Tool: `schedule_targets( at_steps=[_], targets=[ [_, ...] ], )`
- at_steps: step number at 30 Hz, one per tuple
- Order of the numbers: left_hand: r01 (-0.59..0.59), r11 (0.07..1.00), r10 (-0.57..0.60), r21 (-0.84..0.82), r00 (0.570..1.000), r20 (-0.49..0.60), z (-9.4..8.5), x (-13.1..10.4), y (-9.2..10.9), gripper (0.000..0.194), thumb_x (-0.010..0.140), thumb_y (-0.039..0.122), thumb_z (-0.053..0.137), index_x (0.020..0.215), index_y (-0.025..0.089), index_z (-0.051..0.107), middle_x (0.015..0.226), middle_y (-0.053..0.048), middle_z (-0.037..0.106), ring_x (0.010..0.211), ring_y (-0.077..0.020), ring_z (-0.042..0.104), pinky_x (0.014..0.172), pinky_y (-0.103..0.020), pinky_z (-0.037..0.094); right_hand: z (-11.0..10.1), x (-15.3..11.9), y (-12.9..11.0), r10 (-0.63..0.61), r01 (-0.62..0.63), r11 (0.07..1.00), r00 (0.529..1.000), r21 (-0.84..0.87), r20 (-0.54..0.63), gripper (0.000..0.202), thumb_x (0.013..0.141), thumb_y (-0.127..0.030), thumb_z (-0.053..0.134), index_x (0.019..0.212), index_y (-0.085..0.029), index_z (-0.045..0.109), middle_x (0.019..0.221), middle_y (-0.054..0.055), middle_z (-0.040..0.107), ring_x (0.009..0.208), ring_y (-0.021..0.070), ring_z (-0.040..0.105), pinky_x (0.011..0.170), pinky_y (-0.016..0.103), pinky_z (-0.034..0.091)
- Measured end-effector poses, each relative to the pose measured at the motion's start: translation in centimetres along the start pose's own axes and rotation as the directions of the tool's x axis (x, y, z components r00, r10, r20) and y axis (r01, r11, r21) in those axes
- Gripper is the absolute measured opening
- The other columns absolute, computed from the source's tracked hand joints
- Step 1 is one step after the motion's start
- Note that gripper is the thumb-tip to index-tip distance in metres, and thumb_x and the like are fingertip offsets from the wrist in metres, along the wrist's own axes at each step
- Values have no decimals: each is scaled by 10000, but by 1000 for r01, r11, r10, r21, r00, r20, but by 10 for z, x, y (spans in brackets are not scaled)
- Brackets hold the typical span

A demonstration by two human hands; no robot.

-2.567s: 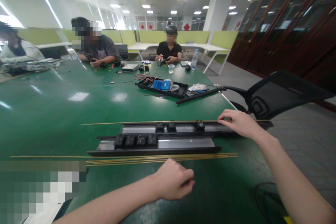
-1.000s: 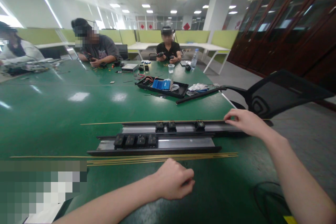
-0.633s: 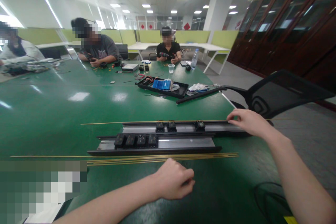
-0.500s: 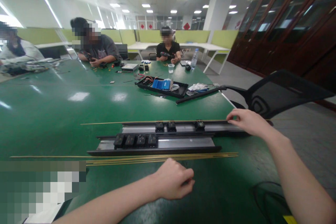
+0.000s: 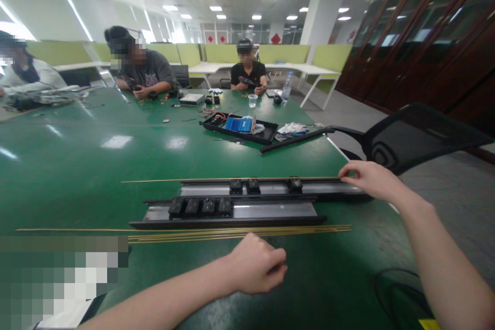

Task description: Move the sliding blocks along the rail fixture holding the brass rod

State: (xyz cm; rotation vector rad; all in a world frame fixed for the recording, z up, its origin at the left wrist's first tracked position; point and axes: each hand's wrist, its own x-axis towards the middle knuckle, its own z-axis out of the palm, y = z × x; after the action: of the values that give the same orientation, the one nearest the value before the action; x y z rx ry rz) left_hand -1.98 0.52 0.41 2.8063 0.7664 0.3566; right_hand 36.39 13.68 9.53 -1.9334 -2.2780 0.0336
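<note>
My right hand is at the right end of the far black-edged metal rail. Its thumb and forefinger pinch a thin brass-coloured rod, which runs along the rail's back edge and past its left end. Three small black blocks sit in that rail. In front lies a shorter rail with several black blocks side by side in its left half. My left hand rests on the table in a loose fist, apart from the brass rods just beyond it; nothing shows in its fingers.
On the green table a black tray holds a blue finned part. Gloves, a cup and a bottle lie farther off. A black chair stands at right, a cable below. Several people sit across the table.
My right hand has shifted slightly right along the far rail. The thin rod's left end has also moved slightly right. My left hand stays in place.
</note>
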Motion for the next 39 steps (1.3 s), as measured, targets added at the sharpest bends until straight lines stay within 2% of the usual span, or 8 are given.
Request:
schedule_targets(
  at_steps=[11, 24, 32, 39],
  targets=[
    [0, 1000, -1, -9, 1000, -16, 1, -2, -1, 191, 917, 303, 577, 760, 214, 516, 629, 15, 660, 533, -143, 612, 480, -274, 251, -1, -1, 6, 53, -53, 997, 999, -59, 6, 230, 828, -402, 587, 890, -281, 772, 978, 48, 765, 834, 221, 655, 665, 335, 432],
    [-3, 1000, 3, -2, 1000, -14, 1, -2, -1, 193, 929, 316, 571, 773, 216, 516, 640, 20, 665, 538, -143, 615, 483, -285, 263, 1, -2, 18, 102, -102, 994, 995, -36, -20, 230, 809, -425, 611, 879, -267, 763, 916, 60, 760, 801, 219, 645, 658, 335, 420],
    [-2, 1000, 2, -11, 1000, -17, 2, 0, -2, 211, 927, 306, 570, 755, 208, 497, 636, 19, 668, 531, -137, 613, 485, -285, 211, 5, 2, 33, 150, -149, 988, 989, -28, 15, 261, 774, -479, 605, 873, -291, 757, 906, 23, 752, 823, 225, 661, 690, 336, 444],
    [-3, 1000, 3, -23, 1000, -27, 2, -1, -1, 216, 923, 308, 570, 752, 210, 483, 628, 27, 660, 525, -134, 605, 484, -304, 184, 5, 1, 34, 149, -149, 988, 989, -40, -3, 264, 773, -481, 605, 867, -290, 761, 916, 30, 754, 834, 232, 663, 669, 337, 437]
  ],
)
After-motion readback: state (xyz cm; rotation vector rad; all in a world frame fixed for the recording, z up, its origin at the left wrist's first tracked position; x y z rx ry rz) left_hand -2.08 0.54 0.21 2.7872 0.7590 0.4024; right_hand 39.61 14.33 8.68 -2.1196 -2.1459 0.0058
